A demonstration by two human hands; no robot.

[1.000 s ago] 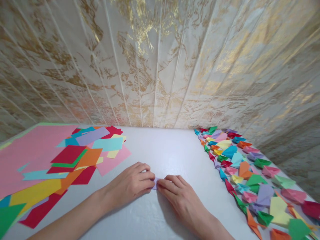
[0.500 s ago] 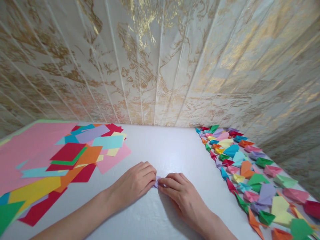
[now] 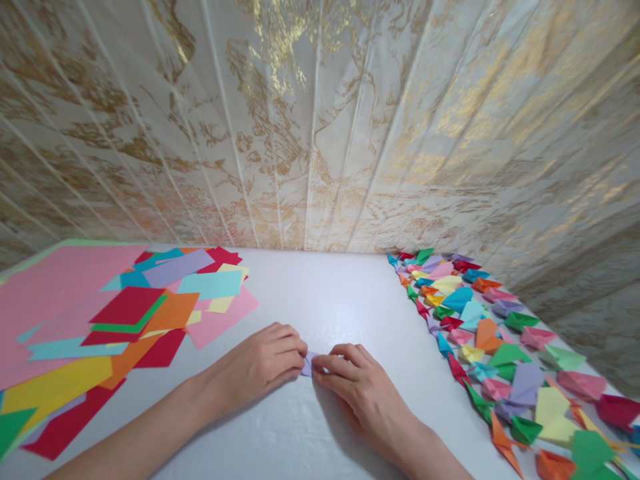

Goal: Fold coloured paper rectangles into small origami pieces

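Note:
A small piece of folded purple paper (image 3: 309, 364) lies low on the white table (image 3: 320, 293), between my two hands. My left hand (image 3: 273, 357) has its fingers bent together over the paper's left edge. From the other side, my right hand (image 3: 357, 380) pinches the right edge, thumb tucked under the fingers. Both hands rest close to the tabletop and most of the paper hides beneath the fingertips. Only a narrow purple strip shows, so its folded shape cannot be made out.
Loose coloured paper sheets (image 3: 127, 305) overlap on the left, partly on a big pink sheet (image 3: 75, 273). Rows of folded paper figures (image 3: 487, 335) in many colours cover the right side. Behind the table rises a pale curtain (image 3: 300, 133) with gold patterns.
My left hand has shifted slightly left, and a bit more of the purple paper shows between the hands. The right hand has barely moved. The whole view has drifted a little.

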